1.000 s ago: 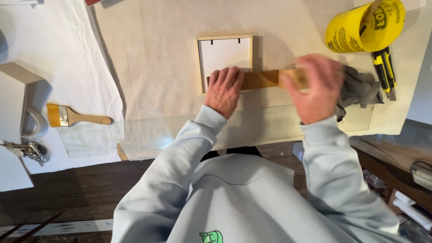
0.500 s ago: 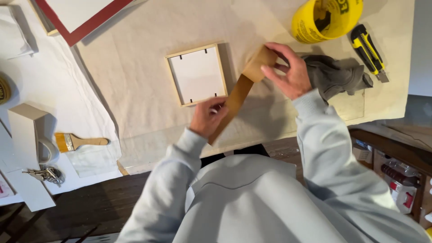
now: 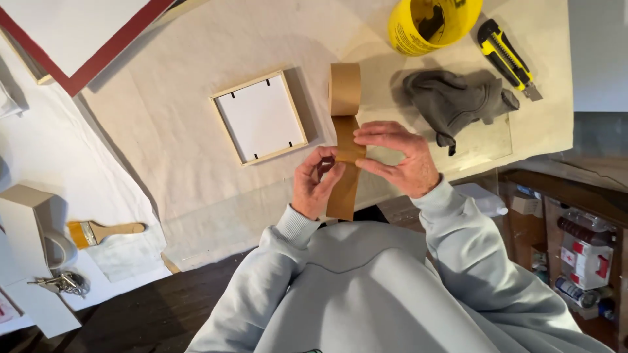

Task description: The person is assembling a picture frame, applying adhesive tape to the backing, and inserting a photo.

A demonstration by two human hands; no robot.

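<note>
Frame (image 3: 260,117) left of tape roll (image 3: 345,88)

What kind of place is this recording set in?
Probably a framing or craft workbench: a small wooden frame lies face down on a covered table, with a utility knife, a paintbrush and brown tape.

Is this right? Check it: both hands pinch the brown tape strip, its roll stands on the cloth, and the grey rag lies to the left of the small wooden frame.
One thing is wrong. The head view shows the grey rag lying to the right of the small wooden frame, beyond the roll. The rest holds: left hand and right hand pinch the brown tape strip, and the roll stands on the cloth.
</note>
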